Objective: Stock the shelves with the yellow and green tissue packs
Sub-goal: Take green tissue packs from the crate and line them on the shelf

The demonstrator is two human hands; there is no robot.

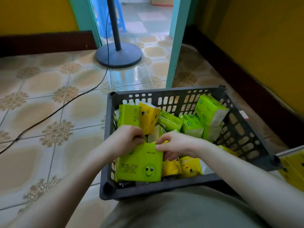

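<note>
I see the left hand and right hand both curled round one green pack, upright at the basket's near-left corner.

The green tissue pack in the basket's near left corner carries four large Chinese characters, seemingly 宏发之星. A small Latin line beneath them ends in STAR, and the dark print near its top edge is too small to read. A second green pack, upright in the far left corner, shows the same characters. A red-and-white label on the right rim is illegible.
</note>
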